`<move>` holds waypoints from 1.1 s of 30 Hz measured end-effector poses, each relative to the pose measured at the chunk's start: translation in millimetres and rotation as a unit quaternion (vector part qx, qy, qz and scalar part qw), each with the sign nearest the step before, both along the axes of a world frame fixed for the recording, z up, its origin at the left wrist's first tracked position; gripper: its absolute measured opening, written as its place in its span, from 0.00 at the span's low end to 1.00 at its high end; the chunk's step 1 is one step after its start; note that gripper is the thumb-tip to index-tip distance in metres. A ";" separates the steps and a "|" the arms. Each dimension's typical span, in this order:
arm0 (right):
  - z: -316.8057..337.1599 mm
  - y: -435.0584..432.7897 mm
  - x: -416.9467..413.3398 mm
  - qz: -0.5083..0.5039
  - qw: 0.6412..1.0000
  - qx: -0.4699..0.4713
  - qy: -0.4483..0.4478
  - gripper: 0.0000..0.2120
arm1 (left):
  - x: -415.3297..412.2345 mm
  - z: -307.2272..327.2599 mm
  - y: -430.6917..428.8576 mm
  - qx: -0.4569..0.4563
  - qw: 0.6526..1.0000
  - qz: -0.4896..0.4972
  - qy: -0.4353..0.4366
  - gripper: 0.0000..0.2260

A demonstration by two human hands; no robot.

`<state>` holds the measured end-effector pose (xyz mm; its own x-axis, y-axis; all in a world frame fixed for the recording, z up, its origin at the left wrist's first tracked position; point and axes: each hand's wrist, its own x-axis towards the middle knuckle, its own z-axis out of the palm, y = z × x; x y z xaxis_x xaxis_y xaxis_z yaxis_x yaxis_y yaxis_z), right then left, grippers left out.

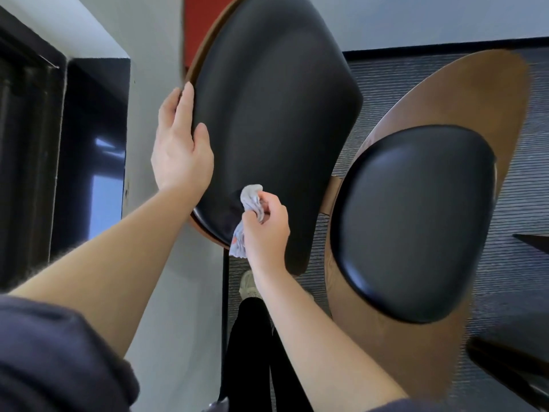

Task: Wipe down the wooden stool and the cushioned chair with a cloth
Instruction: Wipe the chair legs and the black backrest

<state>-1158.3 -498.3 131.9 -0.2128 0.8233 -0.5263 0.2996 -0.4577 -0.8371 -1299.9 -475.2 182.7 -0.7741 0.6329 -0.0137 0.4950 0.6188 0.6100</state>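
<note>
The cushioned chair fills the middle of the head view: a tall black padded backrest [276,114] in a brown wooden shell, and to its right a black seat pad [416,224] on a curved wooden seat shell [463,93]. My left hand [181,141] grips the backrest's left edge, fingers wrapped over the rim. My right hand [266,230] is closed on a bunched grey cloth [251,200], pressed against the lower left of the backrest padding. No wooden stool is in view.
A grey wall [154,114] and a dark window frame [29,129] stand close on the left. Grey ribbed carpet [520,203] lies under the chair. My leg and white shoe [248,283] are below the backrest. A dark furniture edge [505,370] sits at lower right.
</note>
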 end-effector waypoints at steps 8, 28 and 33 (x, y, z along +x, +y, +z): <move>25.3 5.2 -27.3 -0.014 0.998 0.037 0.043 0.13 | -8.0 0.2 -2.4 0.040 0.995 -0.013 -0.088 0.24; -149.7 61.9 62.6 -0.160 0.964 -0.131 -0.168 0.10 | 10.7 -2.3 4.6 -0.102 0.989 -0.003 0.110 0.24; -193.2 58.1 88.4 -0.225 0.915 -0.262 -0.208 0.10 | 10.8 -3.7 4.5 -0.102 0.987 0.001 0.121 0.24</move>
